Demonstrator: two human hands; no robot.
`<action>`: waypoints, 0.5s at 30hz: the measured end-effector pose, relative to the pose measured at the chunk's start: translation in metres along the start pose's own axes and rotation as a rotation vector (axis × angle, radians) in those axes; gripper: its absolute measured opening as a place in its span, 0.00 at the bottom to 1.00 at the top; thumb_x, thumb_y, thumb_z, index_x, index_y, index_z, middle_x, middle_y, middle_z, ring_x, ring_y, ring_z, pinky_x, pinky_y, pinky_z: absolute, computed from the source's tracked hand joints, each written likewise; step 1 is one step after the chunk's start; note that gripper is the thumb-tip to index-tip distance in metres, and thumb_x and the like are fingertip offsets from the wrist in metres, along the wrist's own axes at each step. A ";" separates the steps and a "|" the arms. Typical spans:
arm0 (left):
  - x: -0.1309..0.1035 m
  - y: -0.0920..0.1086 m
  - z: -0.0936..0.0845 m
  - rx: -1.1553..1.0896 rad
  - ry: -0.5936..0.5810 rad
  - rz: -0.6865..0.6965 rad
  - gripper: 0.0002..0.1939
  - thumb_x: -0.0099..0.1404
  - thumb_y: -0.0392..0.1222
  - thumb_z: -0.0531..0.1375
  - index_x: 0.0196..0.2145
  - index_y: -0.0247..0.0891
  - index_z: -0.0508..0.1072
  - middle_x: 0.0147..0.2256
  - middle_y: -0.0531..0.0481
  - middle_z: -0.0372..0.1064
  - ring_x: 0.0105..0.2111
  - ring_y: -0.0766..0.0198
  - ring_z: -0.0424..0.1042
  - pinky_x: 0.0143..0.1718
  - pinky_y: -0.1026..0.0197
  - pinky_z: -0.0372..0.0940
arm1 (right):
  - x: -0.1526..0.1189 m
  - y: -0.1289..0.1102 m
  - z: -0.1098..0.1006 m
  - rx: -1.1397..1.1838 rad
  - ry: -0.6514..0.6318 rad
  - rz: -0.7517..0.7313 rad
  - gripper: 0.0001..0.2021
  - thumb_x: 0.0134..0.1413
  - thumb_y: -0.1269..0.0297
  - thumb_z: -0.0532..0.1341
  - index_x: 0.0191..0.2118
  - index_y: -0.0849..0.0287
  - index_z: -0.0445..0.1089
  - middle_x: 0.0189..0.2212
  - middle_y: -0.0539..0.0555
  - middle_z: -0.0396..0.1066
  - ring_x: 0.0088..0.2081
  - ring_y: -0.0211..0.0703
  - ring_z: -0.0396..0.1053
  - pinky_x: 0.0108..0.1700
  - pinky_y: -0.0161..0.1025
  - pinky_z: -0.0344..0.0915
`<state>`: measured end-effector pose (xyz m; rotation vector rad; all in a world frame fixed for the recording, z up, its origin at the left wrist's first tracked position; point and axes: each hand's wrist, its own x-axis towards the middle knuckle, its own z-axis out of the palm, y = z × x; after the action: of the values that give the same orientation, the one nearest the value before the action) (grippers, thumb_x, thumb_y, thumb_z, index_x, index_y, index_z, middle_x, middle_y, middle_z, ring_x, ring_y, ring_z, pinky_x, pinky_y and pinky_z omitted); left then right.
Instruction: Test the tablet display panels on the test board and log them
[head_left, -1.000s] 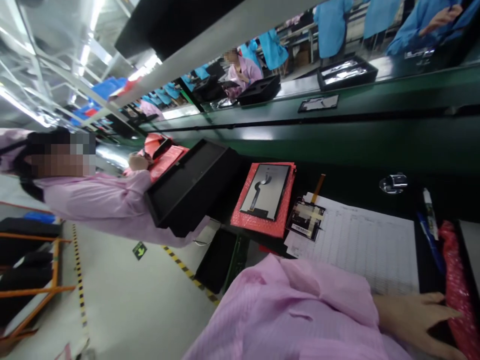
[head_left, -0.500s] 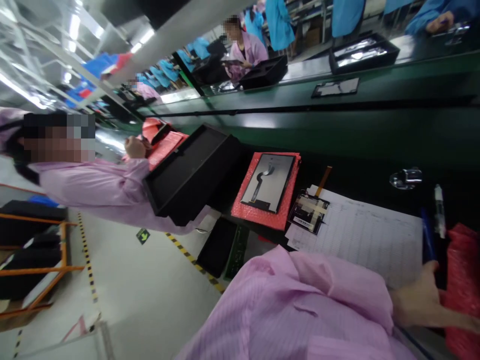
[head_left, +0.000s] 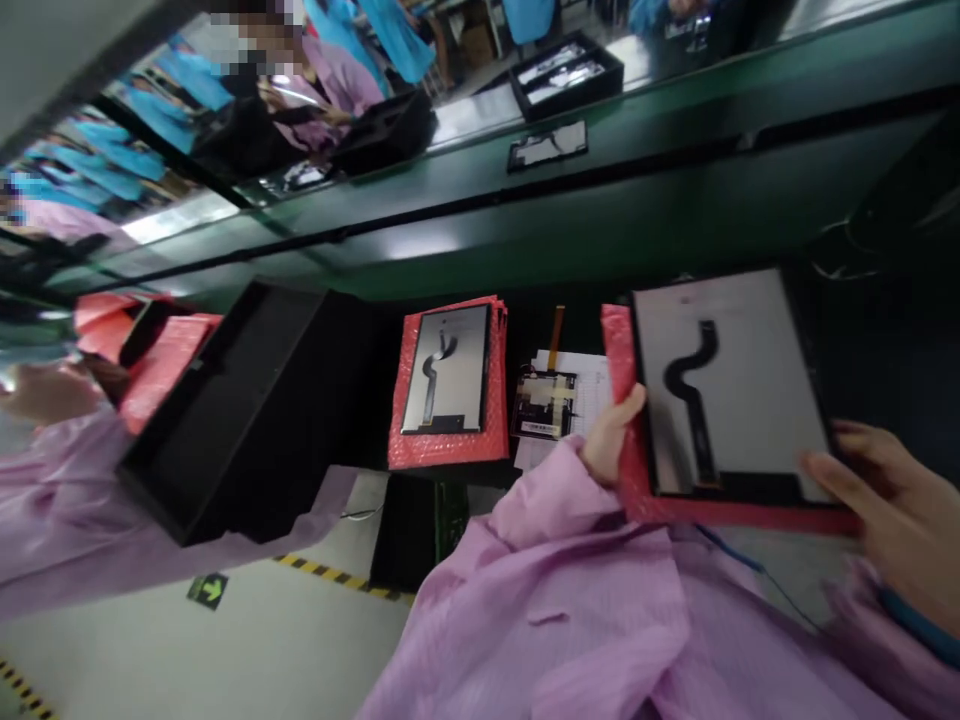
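An LCD panel point(head_left: 742, 390) with a grey back and a curved black flex cable is held up, slightly tilted, on a red bubble-wrap bag point(head_left: 621, 350). My left hand point(head_left: 613, 440) is closed on the bag's left edge, beside the panel. At the lower right corner, my right hand point(head_left: 892, 500) grips the panel with its thumb on top; its other fingers are partly hidden. To the left, a second LCD panel point(head_left: 459, 375) lies on red bubble wrap point(head_left: 397, 430) on the bench. Between them, a small black module with an orange ribbon cable point(head_left: 546, 400) rests on a printed sheet point(head_left: 592, 378).
A large black box point(head_left: 300, 400) stands tilted at left, next to a co-worker's sleeve point(head_left: 60, 500). Across the green bench point(head_left: 637, 215) lie another panel point(head_left: 551, 147) and a black tray point(head_left: 570, 75). A black bin point(head_left: 405, 530) sits below the bench edge.
The view has swung right. My left hand moved from beside the red bubble wrap at right to holding it; my right hand has come into view, and an LCD panel is now held up.
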<state>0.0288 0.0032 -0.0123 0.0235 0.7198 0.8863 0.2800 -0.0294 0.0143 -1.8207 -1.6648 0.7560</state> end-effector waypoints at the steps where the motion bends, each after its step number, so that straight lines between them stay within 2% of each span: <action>1: -0.003 0.008 -0.006 -0.040 0.026 0.002 0.26 0.73 0.55 0.55 0.53 0.28 0.77 0.49 0.35 0.80 0.54 0.47 0.78 0.63 0.47 0.66 | 0.005 -0.006 0.009 0.072 -0.031 0.046 0.16 0.56 0.42 0.64 0.35 0.50 0.75 0.51 0.60 0.72 0.40 0.51 0.75 0.36 0.49 0.73; 4: -0.002 0.025 -0.020 -0.099 0.123 0.032 0.30 0.77 0.56 0.48 0.54 0.28 0.76 0.47 0.36 0.80 0.52 0.48 0.79 0.62 0.46 0.67 | 0.017 -0.028 0.030 0.127 0.015 0.081 0.18 0.49 0.43 0.64 0.32 0.54 0.74 0.48 0.59 0.70 0.40 0.51 0.71 0.40 0.49 0.69; 8: 0.011 0.026 -0.034 -0.096 0.224 0.061 0.30 0.77 0.56 0.48 0.57 0.29 0.75 0.48 0.37 0.80 0.52 0.49 0.79 0.62 0.47 0.67 | 0.023 -0.045 0.045 0.164 -0.092 0.145 0.17 0.52 0.45 0.64 0.32 0.56 0.71 0.32 0.55 0.71 0.31 0.44 0.67 0.36 0.45 0.63; 10: 0.018 0.022 -0.042 -0.090 0.244 0.050 0.29 0.76 0.56 0.50 0.58 0.29 0.74 0.49 0.36 0.80 0.51 0.49 0.79 0.62 0.47 0.67 | 0.024 -0.045 0.047 0.116 -0.164 0.174 0.18 0.54 0.45 0.63 0.30 0.56 0.69 0.26 0.53 0.70 0.29 0.44 0.66 0.34 0.44 0.62; 12: 0.023 0.018 -0.048 -0.079 0.251 0.042 0.29 0.76 0.56 0.50 0.58 0.30 0.74 0.50 0.36 0.79 0.52 0.49 0.79 0.62 0.47 0.67 | 0.026 -0.041 0.048 0.088 -0.221 0.205 0.21 0.53 0.41 0.63 0.29 0.56 0.68 0.25 0.54 0.71 0.28 0.44 0.67 0.34 0.44 0.62; 15: 0.026 0.015 -0.054 -0.049 0.279 0.033 0.30 0.75 0.58 0.50 0.57 0.29 0.75 0.51 0.35 0.79 0.52 0.48 0.79 0.63 0.45 0.67 | 0.030 -0.032 0.050 0.214 -0.297 0.269 0.25 0.49 0.35 0.65 0.32 0.56 0.70 0.26 0.54 0.74 0.26 0.43 0.67 0.30 0.43 0.62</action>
<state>-0.0021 0.0167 -0.0634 -0.1347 0.9596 0.9490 0.2239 0.0047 0.0024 -1.8667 -1.4558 1.3232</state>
